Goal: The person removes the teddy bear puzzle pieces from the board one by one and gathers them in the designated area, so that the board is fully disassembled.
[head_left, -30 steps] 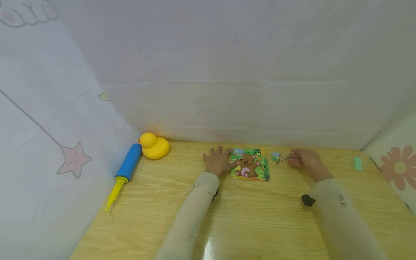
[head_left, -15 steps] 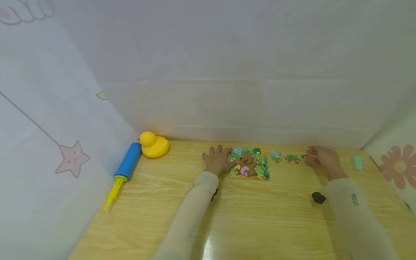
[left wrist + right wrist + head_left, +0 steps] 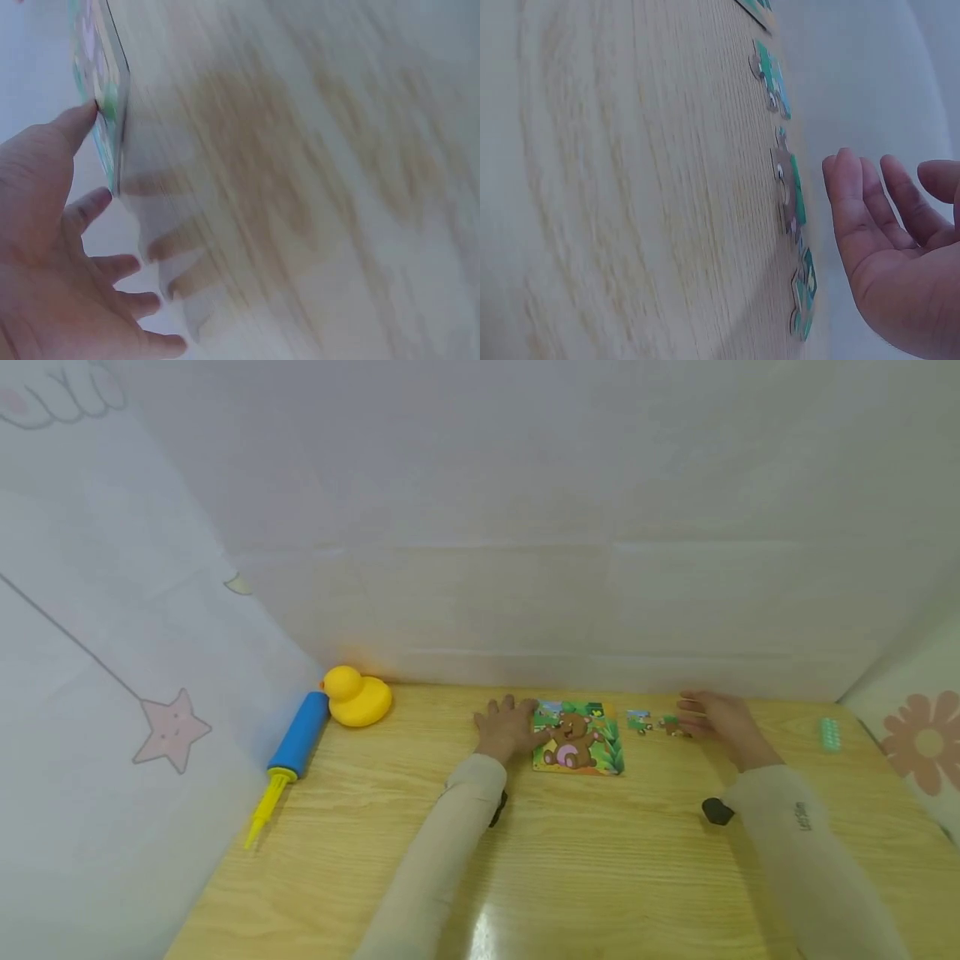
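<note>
A square bear jigsaw puzzle [image 3: 573,750] lies flat near the back of the table. My left hand [image 3: 504,729] is spread beside it, with the thumb on its left part; the left wrist view shows the thumb [image 3: 84,124] and index fingertip right at the puzzle's edge. My right hand [image 3: 716,720] hovers with relaxed fingers and nothing in them. Close by in the right wrist view, loose jigsaw pieces lie in a row: a blue-green one [image 3: 771,75], a brown-and-green one [image 3: 786,187] and a green one [image 3: 802,296]. From the head, the right hand covers part of this row.
A yellow rubber duck [image 3: 360,697] sits at the back left, beside a blue-and-yellow hand pump [image 3: 292,747]. At the far right is a small pale green bumpy item [image 3: 830,734]. A white printed cloth [image 3: 480,602] rises behind the table.
My right hand first moved right, uncovering the brown-and-green piece, then came partway back left over the row. The left hand has stayed at the puzzle.
</note>
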Available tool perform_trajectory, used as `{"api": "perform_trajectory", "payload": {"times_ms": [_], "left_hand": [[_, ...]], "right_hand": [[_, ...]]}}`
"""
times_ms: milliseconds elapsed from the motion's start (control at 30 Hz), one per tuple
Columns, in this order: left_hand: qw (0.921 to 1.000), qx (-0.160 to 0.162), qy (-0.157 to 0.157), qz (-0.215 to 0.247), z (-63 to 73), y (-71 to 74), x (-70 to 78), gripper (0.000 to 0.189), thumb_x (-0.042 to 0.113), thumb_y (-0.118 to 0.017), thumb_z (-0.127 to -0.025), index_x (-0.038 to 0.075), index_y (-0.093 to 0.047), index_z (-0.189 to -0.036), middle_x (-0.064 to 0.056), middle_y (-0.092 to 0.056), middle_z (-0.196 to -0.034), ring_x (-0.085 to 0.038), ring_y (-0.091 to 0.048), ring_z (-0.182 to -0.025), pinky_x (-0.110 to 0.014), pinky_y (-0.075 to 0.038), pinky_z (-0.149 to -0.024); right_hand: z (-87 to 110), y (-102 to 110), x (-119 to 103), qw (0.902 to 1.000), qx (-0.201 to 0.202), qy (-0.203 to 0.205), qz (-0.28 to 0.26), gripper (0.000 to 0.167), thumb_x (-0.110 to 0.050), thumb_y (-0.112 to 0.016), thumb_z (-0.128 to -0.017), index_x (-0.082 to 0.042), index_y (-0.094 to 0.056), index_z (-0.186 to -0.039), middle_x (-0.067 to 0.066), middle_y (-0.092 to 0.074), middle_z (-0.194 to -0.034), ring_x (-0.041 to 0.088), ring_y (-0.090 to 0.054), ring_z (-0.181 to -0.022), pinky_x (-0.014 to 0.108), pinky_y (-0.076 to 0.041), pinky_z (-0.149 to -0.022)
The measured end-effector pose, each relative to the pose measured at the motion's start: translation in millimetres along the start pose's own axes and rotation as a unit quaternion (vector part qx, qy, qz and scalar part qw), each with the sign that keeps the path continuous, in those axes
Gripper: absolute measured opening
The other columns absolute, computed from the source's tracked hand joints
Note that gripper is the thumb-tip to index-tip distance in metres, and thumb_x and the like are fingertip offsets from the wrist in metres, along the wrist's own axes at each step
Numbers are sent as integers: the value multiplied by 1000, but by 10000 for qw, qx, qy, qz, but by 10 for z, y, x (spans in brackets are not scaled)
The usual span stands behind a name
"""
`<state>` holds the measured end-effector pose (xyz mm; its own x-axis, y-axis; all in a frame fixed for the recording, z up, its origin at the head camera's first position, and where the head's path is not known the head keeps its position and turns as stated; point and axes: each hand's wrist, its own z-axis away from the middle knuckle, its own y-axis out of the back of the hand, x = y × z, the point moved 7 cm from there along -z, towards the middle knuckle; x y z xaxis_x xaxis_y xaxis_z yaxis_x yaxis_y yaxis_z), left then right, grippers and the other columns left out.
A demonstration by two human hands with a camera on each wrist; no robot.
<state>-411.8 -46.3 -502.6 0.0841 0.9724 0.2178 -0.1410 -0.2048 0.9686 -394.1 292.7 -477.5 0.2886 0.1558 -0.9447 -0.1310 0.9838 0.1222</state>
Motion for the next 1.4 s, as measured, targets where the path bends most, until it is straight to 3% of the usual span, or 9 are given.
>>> {"api": "perform_trajectory", "payload": {"times_ms": [167,333,467,567,767,933,1100,1233,1400], "left_hand": [[9981,-74,-488,-356,-7,-59,160,74,73,-49,-94,41,-31,-158,-3,-28,-168,-34,-24,-155,-71,-23,-118],[9922,-383,-1027,-591,122,-108,393,72,75,-37,-97,44,-23,-160,-1,-16,-172,-32,-14,-159,-71,-16,-121],[9877,-716,-1226,-657,225,-144,523,70,73,-30,-99,43,-18,-161,-2,-7,-173,-31,-8,-160,-70,-9,-123],[9874,-890,-1152,-622,267,-165,560,72,73,-28,-100,42,-12,-162,-1,-3,-174,-29,-5,-160,-67,-5,-124],[9914,-967,-783,-412,241,-209,512,77,74,-34,-98,41,-9,-163,5,-3,-173,-27,-5,-161,-66,-4,-125],[9911,-1068,-721,-333,154,-330,464,81,78,-34,-95,42,-6,-163,7,-2,-173,-26,-1,-161,-70,-1,-123],[9902,-1183,-633,-390,85,-455,429,83,81,-30,-94,44,1,-162,10,4,-173,-23,6,-160,-69,3,-123],[9893,-1261,-610,-405,140,-415,427,83,81,-30,-94,45,3,-161,10,6,-172,-21,7,-160,-68,4,-123],[9900,-1218,-582,-418,114,-431,414,84,82,-32,-93,46,2,-161,12,6,-172,-20,7,-160,-68,4,-123]], "right_hand": [[-86,-128,14,9995,-122,105,262,59,-33,-29,-112,2,-25,-159,29,-29,-161,2,-71,-102,31,-53,-105],[-229,-273,56,9988,-191,172,416,54,-28,-32,-112,4,-32,-156,29,-38,-157,4,-70,-105,29,-55,-100],[-274,-430,27,9976,-282,252,571,49,-16,-38,-110,8,-36,-152,29,-49,-148,5,-71,-100,29,-58,-95],[-289,-569,5,9958,-385,305,771,47,-12,-43,-108,10,-39,-150,29,-53,-143,10,-71,-101,33,-58,-97],[-315,-849,-15,9908,-528,302,1208,47,-18,-46,-107,9,-46,-146,31,-55,-140,23,-69,-109,39,-57,-100],[-363,-1009,-4,9884,-555,198,1399,46,-19,-47,-107,9,-50,-143,26,-62,-130,16,-69,-96,33,-61,-91],[-388,-1111,54,9852,-702,-38,1564,49,-23,-48,-108,9,-48,-145,24,-63,-128,15,-68,-95,30,-61,-88],[-410,-1142,99,9834,-699,-73,1675,48,-22,-50,-107,12,-50,-142,21,-66,-118,16,-69,-91,30,-62,-84],[-429,-1148,103,9820,-551,19,1806,45,-22,-52,-106,12,-56,-136,11,-67,-99,13,-68,-82,28,-62,-77]]}}
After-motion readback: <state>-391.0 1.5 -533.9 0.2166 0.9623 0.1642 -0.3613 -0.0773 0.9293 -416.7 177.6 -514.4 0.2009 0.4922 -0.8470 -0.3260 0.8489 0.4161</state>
